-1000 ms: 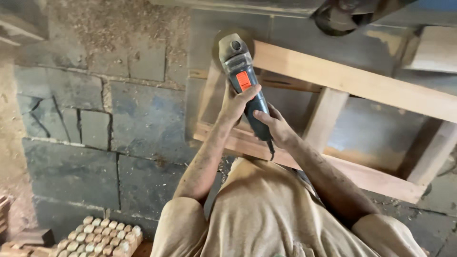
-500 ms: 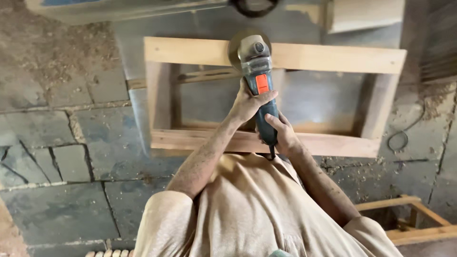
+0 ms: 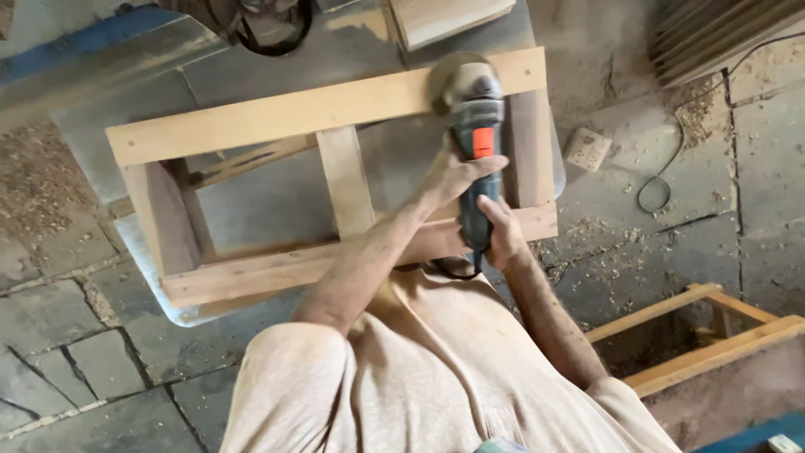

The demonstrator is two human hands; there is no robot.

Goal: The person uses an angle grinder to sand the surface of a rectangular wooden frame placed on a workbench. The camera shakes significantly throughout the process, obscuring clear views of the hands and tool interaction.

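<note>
gripping angle grinder (image 3: 475, 159) | left hand (image 3: 459, 172), right hand (image 3: 501, 235) fingers clamped on body | disc flat on wooden frame (image 3: 285, 113) rail, worktop (image 3: 109, 147) far edge | keep pressure light

- A woodworking workshop is shown.
- A wooden frame (image 3: 335, 180) of pale, unfinished slats is laid flat on a grey metal desk (image 3: 394, 168).
- A handheld power sander (image 3: 475, 151) with an orange switch is pressed against the frame's top rail; it is held in the left hand (image 3: 457, 174) and the right hand (image 3: 501, 235).
- The stone-slab floor (image 3: 688, 210) is strewn with sawdust and wood shavings (image 3: 587, 243).
- A dusty socket block (image 3: 587, 149) with a coiled cable (image 3: 658, 189) is seen lying on the floor.
- A second wooden frame (image 3: 704, 335) is seen at the lower right.
- Stacked boards (image 3: 721, 33) are seen at the upper right corner.
</note>
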